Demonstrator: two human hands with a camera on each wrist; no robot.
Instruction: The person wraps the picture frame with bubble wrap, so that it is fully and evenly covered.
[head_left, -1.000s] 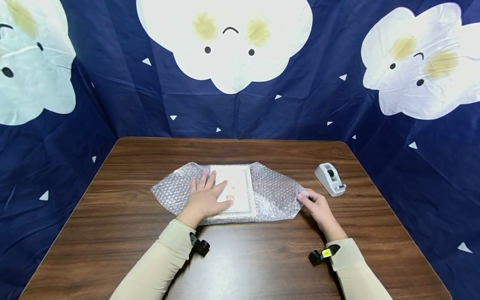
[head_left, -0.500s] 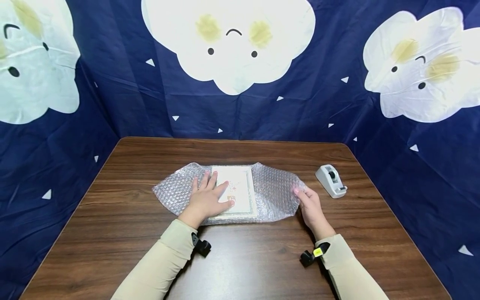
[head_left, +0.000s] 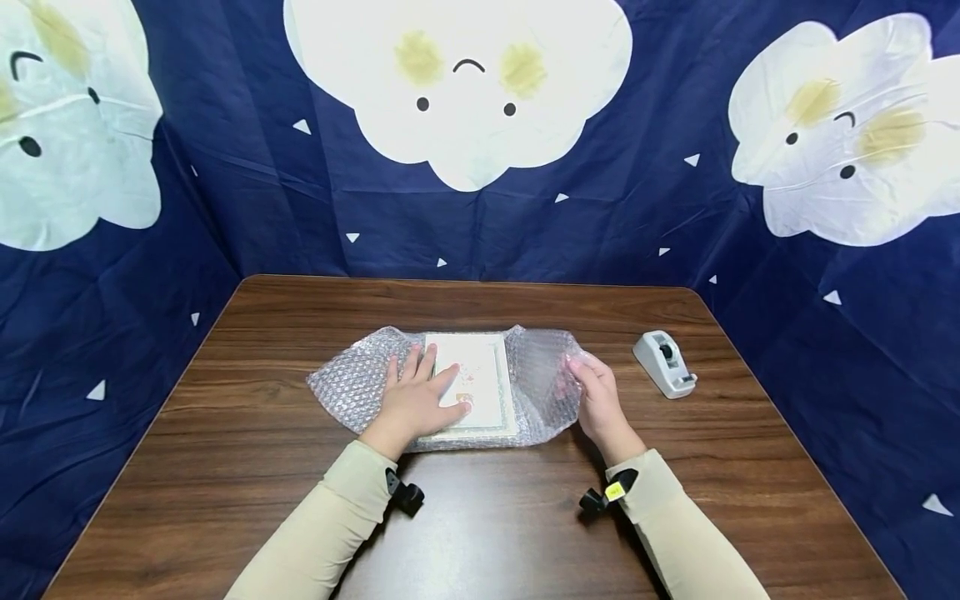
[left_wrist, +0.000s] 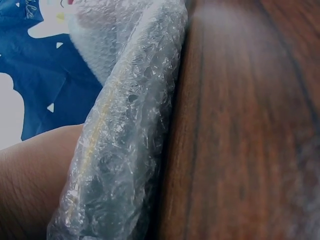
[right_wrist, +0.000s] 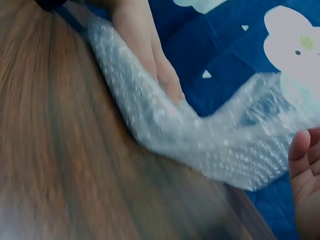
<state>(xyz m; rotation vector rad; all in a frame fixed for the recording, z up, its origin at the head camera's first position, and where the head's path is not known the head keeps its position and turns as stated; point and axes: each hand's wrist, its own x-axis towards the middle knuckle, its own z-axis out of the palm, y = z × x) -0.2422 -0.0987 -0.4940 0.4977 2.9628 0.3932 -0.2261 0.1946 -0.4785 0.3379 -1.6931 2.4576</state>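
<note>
A flat white rectangle like a picture frame [head_left: 483, 387], with a patterned border and a small printed design, lies on a sheet of bubble wrap [head_left: 536, 387]. My left hand [head_left: 412, 400] rests on the frame's left side with fingers spread, covering part of it. At the right end of the sheet, my right hand [head_left: 597, 398] pinches the edge of the bubble wrap, which is lifted and bent toward the frame. The right wrist view shows the raised flap [right_wrist: 250, 135] beside the right thumb [right_wrist: 300, 150]. Bubble wrap [left_wrist: 120, 125] also curls along the frame's near edge.
A white tape dispenser [head_left: 665, 364] stands on the right part of the brown wooden table [head_left: 495, 525]. Dark blue cloth [head_left: 480, 237] with cloud prints hangs behind the table and along both sides.
My right hand has moved left, carrying the right end of the bubble wrap up and toward the frame. The left hand stays on the frame.
</note>
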